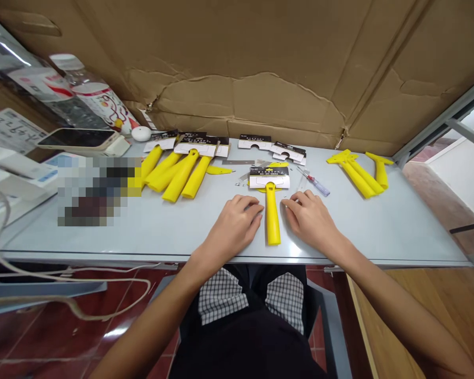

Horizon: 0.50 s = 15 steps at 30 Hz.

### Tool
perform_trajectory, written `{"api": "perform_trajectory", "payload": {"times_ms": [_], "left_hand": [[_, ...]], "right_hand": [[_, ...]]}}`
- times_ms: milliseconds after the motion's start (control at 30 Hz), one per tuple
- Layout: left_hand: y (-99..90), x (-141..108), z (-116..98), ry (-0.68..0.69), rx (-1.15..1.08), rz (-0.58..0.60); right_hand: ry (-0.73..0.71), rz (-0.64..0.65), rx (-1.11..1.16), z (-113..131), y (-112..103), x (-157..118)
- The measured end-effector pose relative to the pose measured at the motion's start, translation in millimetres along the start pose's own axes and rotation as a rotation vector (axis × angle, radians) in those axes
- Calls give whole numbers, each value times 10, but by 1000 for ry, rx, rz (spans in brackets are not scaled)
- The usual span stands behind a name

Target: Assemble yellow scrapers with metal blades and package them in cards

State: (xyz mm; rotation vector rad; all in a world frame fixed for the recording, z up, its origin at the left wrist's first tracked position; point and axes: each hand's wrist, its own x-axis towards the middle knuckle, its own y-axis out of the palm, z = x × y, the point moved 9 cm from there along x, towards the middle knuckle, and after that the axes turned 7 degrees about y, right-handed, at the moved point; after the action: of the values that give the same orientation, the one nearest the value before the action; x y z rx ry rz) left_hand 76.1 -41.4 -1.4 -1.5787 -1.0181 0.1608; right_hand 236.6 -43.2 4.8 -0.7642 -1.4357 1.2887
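Observation:
A yellow handle (pixel 273 218) with a black-and-white card (pixel 269 178) across its top lies upright in view between my hands, near the table's front edge. Just left of it, my left hand (pixel 240 221) rests on the table with fingers loosely curved and nothing held. On its other side my right hand (pixel 308 216) rests the same way, fingers bent and slightly apart, also holding nothing. Beyond my right hand lies a screwdriver (pixel 316 183) with a clear handle. Small metal bits and a flat blade (pixel 239 162) lie behind the carded handle.
Several carded yellow handles (pixel 179 179) lie at the left, uncarded ones (pixel 359 176) at the right. Loose cards (pixel 255 142) lie at the back by the cardboard wall (pixel 260 105). A phone (pixel 77 139), bottles (pixel 98 97) and a white cable (pixel 3 263) occupy the left side.

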Motion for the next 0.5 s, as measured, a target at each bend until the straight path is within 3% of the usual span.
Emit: {"api": "perform_trajectory", "payload": {"times_ms": [300,500], "left_hand": [[114,283,-5,-35,177,194],[147,198,10,-17,201,181]], "right_hand": [[38,-39,-10,-39,34,-20],[40,-55,93,-104,112,-50]]}}
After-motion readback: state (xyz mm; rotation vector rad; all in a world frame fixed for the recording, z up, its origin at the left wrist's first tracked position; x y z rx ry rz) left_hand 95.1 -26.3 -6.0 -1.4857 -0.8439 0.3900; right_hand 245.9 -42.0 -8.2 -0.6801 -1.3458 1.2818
